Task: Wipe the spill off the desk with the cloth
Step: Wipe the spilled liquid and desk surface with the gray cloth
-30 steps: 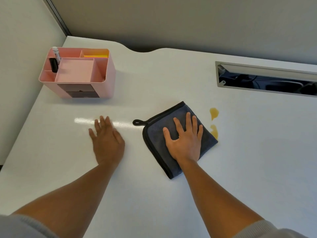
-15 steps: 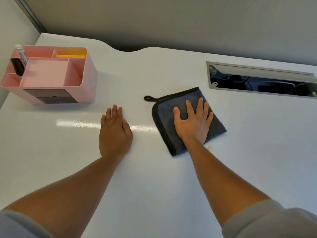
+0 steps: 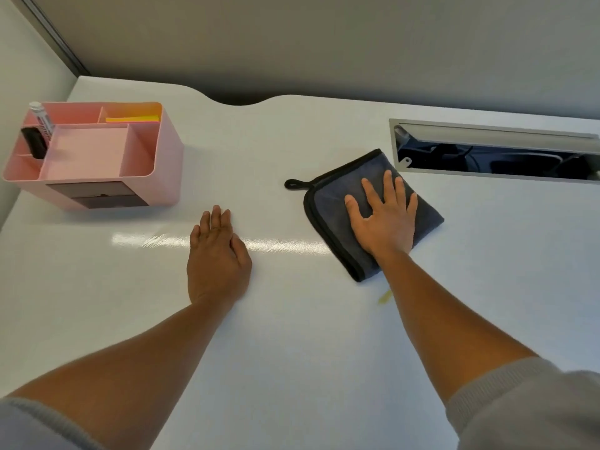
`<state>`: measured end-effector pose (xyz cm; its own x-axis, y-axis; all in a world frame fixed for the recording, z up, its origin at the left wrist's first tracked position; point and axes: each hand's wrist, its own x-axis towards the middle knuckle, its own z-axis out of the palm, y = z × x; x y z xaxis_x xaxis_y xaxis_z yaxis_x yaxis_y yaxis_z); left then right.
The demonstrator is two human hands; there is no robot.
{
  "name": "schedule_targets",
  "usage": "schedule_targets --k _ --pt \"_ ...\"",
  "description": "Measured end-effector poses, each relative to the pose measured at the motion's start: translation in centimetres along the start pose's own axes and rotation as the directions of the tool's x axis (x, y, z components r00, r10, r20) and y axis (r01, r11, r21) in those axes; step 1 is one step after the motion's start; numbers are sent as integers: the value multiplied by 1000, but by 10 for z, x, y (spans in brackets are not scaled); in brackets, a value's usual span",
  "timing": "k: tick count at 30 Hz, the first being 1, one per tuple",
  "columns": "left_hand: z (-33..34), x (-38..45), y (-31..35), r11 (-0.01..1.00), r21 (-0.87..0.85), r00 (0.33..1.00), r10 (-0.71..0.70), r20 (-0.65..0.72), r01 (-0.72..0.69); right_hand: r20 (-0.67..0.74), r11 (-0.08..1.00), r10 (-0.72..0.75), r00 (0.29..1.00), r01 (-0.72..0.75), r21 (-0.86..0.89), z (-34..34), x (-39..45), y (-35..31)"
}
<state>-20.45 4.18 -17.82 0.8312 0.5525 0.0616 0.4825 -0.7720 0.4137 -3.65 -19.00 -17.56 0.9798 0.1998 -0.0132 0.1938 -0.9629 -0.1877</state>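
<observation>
A folded dark grey cloth (image 3: pixel 331 206) with a black hem and a hanging loop lies on the white desk (image 3: pixel 292 336), right of centre. My right hand (image 3: pixel 383 219) lies flat on top of it, palm down, fingers spread, pressing it to the desk. A thin yellow streak of the spill (image 3: pixel 384 297) shows on the desk just below the cloth, beside my right forearm. Whatever spill lies beneath the cloth is hidden. My left hand (image 3: pixel 216 258) rests flat on the bare desk to the left, holding nothing.
A pink desk organiser (image 3: pixel 136 186) with a marker, a black item and yellow notes stands at the back left. A metal-framed cable slot (image 3: pixel 493 151) opens in the desk at the back right, close to the cloth's far corner. Grey partition walls stand behind.
My right hand has slid the cloth right and away over the two yellow spots, which no longer show; only a thin streak shows below the cloth. The left hand stays flat.
</observation>
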Motion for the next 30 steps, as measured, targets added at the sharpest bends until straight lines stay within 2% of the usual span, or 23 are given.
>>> schedule_targets --k 5,12,19,30 --pt "-1 -1 2 1000 5 1000 -11 10 11 8 990 138 990 -138 6 0 -63 10" --pt "-5 -3 7 1000 26 1000 -8 25 7 4 970 240 971 -240 -46 -1 -116 4" --pt "-5 -5 9 999 36 1000 -2 10 2 14 971 231 973 -229 -74 -3 -94 1" --pt "0 1 8 998 66 999 5 43 -7 26 979 201 979 -200 -29 -5 32 -35"
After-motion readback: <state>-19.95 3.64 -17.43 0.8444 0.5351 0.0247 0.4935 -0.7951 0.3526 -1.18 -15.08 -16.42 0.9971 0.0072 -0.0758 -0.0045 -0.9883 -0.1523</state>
